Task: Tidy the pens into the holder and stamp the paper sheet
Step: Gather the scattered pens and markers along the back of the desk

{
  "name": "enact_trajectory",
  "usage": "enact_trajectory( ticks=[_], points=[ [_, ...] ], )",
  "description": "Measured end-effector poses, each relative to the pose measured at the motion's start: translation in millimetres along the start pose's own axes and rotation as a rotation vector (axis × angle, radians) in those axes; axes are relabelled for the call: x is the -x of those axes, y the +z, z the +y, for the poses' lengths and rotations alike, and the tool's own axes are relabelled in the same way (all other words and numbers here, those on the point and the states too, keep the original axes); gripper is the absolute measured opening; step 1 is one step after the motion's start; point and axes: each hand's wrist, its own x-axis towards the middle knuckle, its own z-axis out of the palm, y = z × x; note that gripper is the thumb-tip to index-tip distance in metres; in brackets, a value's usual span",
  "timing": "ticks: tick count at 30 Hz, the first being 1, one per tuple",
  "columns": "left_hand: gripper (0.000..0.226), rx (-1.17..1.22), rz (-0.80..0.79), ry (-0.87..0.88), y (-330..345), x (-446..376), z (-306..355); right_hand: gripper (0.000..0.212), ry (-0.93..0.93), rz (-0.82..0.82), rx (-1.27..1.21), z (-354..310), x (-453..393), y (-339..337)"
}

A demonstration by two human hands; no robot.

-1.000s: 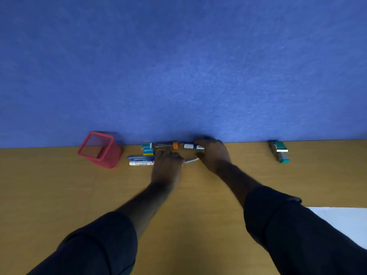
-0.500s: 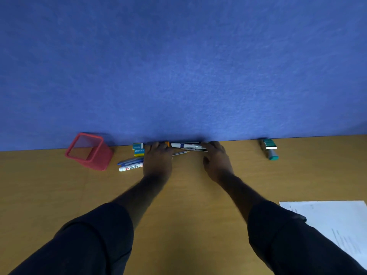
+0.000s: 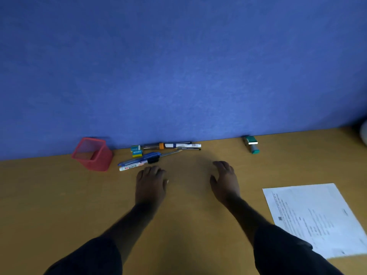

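Note:
A red mesh pen holder [image 3: 91, 154] stands at the back left of the wooden desk, with nothing visible inside. To its right lies a loose pile of pens and markers [image 3: 158, 152] against the blue partition, including a white marker [image 3: 131, 167] nearest me and a small eraser box [image 3: 136, 151]. A green stamp [image 3: 251, 144] lies farther right by the partition. The printed paper sheet [image 3: 315, 215] rests at the right. My left hand [image 3: 151, 183] and my right hand [image 3: 225, 180] hover palm-down just in front of the pens, both holding nothing.
The blue partition [image 3: 178, 66] closes off the desk's far edge right behind the pens. A pale rounded object [image 3: 364, 133] peeks in at the far right edge. Bare wooden desk [image 3: 39, 195] stretches to the left of my arms.
Both hands have pulled back toward me from the pens by the partition. The pens now lie uncovered, and the view has shifted so more of the paper shows.

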Motion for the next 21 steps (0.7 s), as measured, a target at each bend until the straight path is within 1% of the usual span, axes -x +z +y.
enact_trajectory(
  ticks=[3, 5, 7, 10, 13, 15, 18, 19, 21],
  points=[
    [0.028, 0.015, -0.023, 0.029, -5.9, 19.2, 8.8, 0.050, 0.016, 0.012, 0.027, 13.3, 27.9, -8.9],
    [0.027, 0.035, -0.040, 0.047, -9.9, 32.0, 15.4, 0.050, 0.053, 0.026, 0.039, 20.8, 44.6, -15.8],
    [0.024, 0.062, -0.056, 0.058, -12.6, 44.7, 20.9, 0.049, 0.110, 0.055, 0.000, 28.4, 61.1, -22.6],
    [0.027, 0.095, -0.082, 0.081, -13.8, 62.1, 25.3, 0.044, 0.231, 0.164, -0.061, 42.3, 85.5, -32.1],
    [0.029, 0.110, -0.113, 0.086, -13.5, 78.0, 30.5, 0.040, 0.306, 0.231, 0.000, 57.4, 104.3, -41.2],
    [0.028, 0.111, -0.119, 0.085, -13.6, 88.5, 37.4, 0.040, 0.337, 0.244, 0.029, 66.5, 113.9, -48.0],
    [0.027, 0.106, -0.110, 0.093, -12.0, 98.8, 54.0, 0.047, 0.405, 0.255, 0.075, 81.4, 124.2, -55.9],
    [0.026, 0.112, -0.110, 0.089, -11.4, 100.9, 61.8, 0.050, 0.434, 0.240, 0.096, 86.5, 126.3, -59.1],
    [0.028, 0.127, -0.130, 0.075, -8.2, 106.3, 79.5, 0.056, 0.482, 0.156, 0.126, 96.4, 130.7, -65.0]
  ],
)
